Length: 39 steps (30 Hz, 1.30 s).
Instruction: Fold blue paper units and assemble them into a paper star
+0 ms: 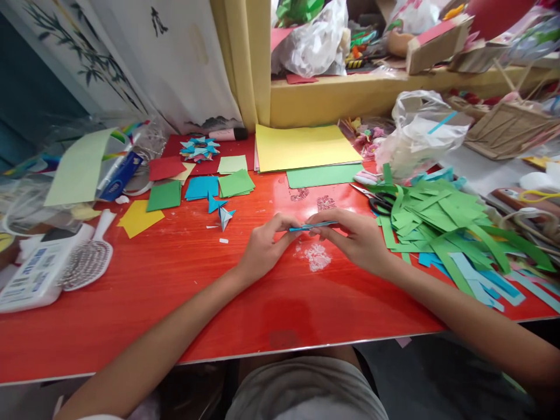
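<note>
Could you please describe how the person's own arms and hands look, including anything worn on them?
The left hand and the right hand are bare: no gloves, rings, bracelets or watch can be seen. The forearms are slender and uncovered, without visible markings. A whitish edge, perhaps a sleeve, shows at the bottom left. The top on the body is light grey.

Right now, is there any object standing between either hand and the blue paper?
Nothing visible does: the left hand and the right hand both hold the blue paper directly. The scissors lie apart, beyond the right hand.
</note>
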Tool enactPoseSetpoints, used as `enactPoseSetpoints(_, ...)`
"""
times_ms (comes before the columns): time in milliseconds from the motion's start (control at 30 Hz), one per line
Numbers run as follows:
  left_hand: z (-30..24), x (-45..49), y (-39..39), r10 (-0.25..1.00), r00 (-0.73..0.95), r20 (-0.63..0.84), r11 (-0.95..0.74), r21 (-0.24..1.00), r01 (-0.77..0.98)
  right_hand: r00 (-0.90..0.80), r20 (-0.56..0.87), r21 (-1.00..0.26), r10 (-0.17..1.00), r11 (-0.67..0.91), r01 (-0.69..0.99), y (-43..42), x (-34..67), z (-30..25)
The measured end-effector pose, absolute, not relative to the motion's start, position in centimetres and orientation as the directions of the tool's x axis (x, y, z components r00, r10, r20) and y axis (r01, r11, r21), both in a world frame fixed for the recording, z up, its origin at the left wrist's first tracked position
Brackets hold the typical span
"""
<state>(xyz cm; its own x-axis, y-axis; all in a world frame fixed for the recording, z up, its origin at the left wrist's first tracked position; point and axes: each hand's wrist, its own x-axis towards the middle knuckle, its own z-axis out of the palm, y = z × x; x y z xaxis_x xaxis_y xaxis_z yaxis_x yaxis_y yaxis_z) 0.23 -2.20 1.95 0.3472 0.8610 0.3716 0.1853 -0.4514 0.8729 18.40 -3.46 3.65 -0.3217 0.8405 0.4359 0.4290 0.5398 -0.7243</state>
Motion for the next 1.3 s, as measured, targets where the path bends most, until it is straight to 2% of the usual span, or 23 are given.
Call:
enactPoseSetpoints(233,1.75,0.09,-2.37,0.849,0.349,0.396,-0.49,0.838,0.24,-0.251,0.474,-0.736,0.844,0.536,0.413,-3.86,18.08,4.16)
enactPoseSetpoints(633,1.42,0.07,-2.36,0.813,0.349,0.466,-0.571,0.757,0.318,-0.314,0.552,-0.602,0.773,0.629,0.491,-3.94,18.36,3.85)
enactPoseSetpoints(800,1.42,-0.01,-2.42,0.802,0.383,0.458,-0.583,0.74,0.335,-0.287,0.487,-0.659,0.825,0.563,0.498,-3.89,18.38,3.99)
enactPoseSetpoints(1133,1.18,-0.02,-2.46,0.783,0.398,0.478,-0.61,0.716,0.34,-0.265,0.461,-0.713,0.847,0.532,0.457,-3.85,18.23,4.04)
enactPoseSetpoints(1300,1.08,0.0,-2.44,0.773,0.387,0.503,-0.628,0.69,0.36,-0.306,0.502,-0.662,0.809,0.586,0.466,-3.99,18.27,4.05)
